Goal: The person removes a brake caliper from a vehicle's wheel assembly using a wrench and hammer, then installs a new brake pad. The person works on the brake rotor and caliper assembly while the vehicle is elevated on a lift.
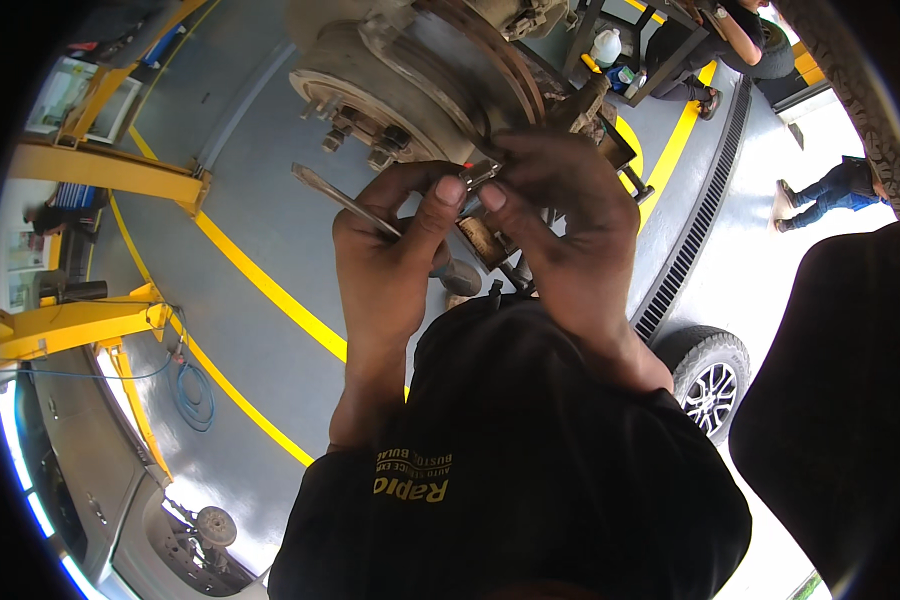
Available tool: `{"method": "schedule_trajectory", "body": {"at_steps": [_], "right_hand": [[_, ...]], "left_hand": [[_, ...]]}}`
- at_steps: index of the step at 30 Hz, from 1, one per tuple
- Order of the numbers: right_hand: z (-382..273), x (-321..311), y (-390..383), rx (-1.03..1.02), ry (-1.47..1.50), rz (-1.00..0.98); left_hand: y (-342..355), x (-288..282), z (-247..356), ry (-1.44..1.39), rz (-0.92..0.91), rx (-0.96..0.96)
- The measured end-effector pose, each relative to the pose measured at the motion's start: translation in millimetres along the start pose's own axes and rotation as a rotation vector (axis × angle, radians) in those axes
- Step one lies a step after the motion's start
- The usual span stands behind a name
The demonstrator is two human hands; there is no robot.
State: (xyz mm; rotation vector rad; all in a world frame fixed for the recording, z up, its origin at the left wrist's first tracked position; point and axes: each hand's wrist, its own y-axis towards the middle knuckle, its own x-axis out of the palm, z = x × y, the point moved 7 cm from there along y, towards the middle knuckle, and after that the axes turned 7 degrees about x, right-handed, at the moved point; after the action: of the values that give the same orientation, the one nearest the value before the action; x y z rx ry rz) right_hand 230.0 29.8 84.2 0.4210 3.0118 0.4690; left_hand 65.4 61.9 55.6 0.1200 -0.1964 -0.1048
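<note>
My left hand [395, 230] is closed around a long flat-tipped metal tool [315, 182], which sticks out to the upper left, and its thumb presses on a small shiny metal piece [480, 170]. My right hand [570, 230] pinches that same piece beside the left thumb, with its fingers partly blurred. Just beyond both hands is a rusty brake disc [510, 50] with a hub and studs [365, 130]. Below and between the hands are a brownish metal part [485, 240] and a dark cylindrical part [460, 276], partly hidden by my fingers.
Yellow lift arms [100, 168] and a coiled blue hose [195, 395] are left, beside a car [105, 470]. A black cart [620, 85] with a white jug stands upper right, near two people [725, 40] [830, 190]. A wheel [710, 390] lies right of me, near a drain grate [695, 210].
</note>
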Motion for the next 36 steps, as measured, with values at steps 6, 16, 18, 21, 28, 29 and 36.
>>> {"method": "schedule_trajectory", "body": {"at_steps": [6,16,18,21,28,29,36], "right_hand": [[-10.0,-1.7,3.0,-0.318,-0.114,0.137],[-8.9,-1.2,7.9,-0.430,0.124,0.142],[-3.0,0.3,10.0,-0.369,0.194,0.131],[5.0,3.2,12.5,-0.305,0.171,0.123],[-21.7,17.1,38.4,-0.643,-0.476,0.152],[-26.1,18.0,46.1,-0.703,-0.552,0.194],[-29.1,29.2,88.4,-0.891,-0.551,0.172]], "left_hand": [[6.8,5.5,14.2,0.008,-0.002,0.109],[2.1,12.5,31.5,-0.003,0.027,0.313],[2.1,13.2,34.6,0.041,0.040,0.345],[1.0,12.5,38.6,0.099,0.071,0.337],[27.9,-2.3,36.2,0.320,0.292,0.472],[35.6,-3.2,35.4,0.343,0.306,0.510],[69.9,-3.8,41.0,0.313,0.325,0.494]]}}
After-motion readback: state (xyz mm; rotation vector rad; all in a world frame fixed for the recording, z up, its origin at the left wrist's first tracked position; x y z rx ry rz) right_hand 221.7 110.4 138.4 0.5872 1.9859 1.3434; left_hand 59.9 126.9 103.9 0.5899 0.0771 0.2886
